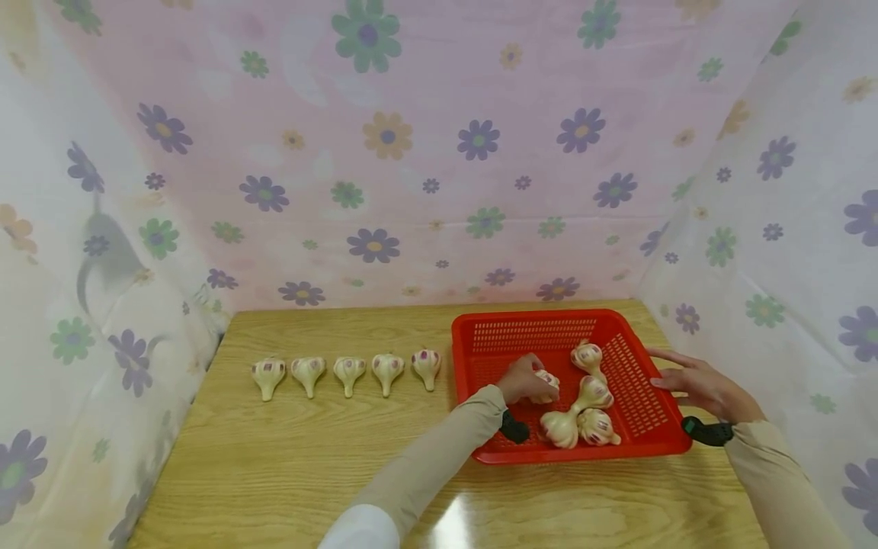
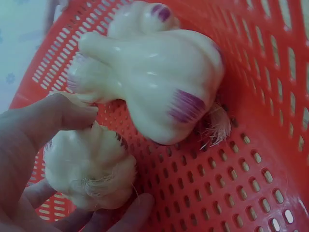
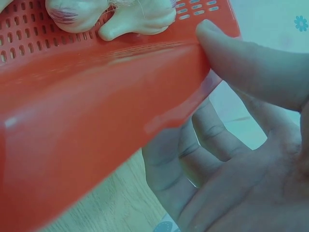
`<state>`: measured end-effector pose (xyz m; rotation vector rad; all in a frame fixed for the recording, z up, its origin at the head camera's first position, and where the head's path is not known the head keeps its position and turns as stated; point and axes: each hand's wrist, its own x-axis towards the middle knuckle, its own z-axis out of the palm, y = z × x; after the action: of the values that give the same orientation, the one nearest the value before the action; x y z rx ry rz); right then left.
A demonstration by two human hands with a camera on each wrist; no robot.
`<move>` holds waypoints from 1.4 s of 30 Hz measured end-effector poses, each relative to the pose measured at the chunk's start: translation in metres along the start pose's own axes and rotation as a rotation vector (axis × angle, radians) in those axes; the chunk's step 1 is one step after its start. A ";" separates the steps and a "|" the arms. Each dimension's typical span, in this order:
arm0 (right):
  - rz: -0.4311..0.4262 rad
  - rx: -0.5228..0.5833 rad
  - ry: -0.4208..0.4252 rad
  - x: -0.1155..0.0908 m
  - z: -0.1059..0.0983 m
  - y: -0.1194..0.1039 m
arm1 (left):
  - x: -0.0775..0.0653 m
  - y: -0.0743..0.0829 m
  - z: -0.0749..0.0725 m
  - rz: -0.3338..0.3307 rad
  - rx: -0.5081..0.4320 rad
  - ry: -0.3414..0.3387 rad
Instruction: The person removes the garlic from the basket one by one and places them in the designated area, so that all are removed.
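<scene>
My left hand (image 1: 523, 379) reaches into the red basket (image 1: 535, 456) and holds a garlic bulb (image 2: 91, 169), with the thumb on its upper side and the fingers around its lower side. The bulb's root tuft faces the left wrist camera. Right beside it in the basket lie several more garlic bulbs (image 2: 169, 77), cream-white with purple patches, some leaning on each other. My right hand (image 1: 706, 387) grips the basket's right rim. In the right wrist view its thumb (image 3: 251, 67) lies on top of the rim, and the other fingers are curled beneath the edge.
Left of the basket, several garlic bulbs (image 1: 349, 369) stand in a row on the wooden table (image 1: 309, 473), necks toward the near side. Floral cloth (image 1: 425, 175) hangs behind the table and along both sides. The basket stands at the table's right part.
</scene>
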<state>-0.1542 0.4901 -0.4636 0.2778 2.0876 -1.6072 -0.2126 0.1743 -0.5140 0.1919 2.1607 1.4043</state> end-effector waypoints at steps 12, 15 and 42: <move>0.023 0.000 0.040 0.003 0.001 0.001 | 0.000 0.002 -0.018 0.032 -0.153 -0.087; 0.025 -0.006 0.041 0.003 0.001 0.001 | 0.003 0.001 -0.023 0.052 -0.203 -0.108; 0.018 0.009 0.007 0.003 -0.001 0.001 | -0.027 0.010 -0.108 0.360 -0.387 -0.316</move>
<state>-0.1564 0.4909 -0.4658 0.3049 2.0779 -1.6073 -0.2479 0.0813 -0.4626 0.6324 1.6156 1.8207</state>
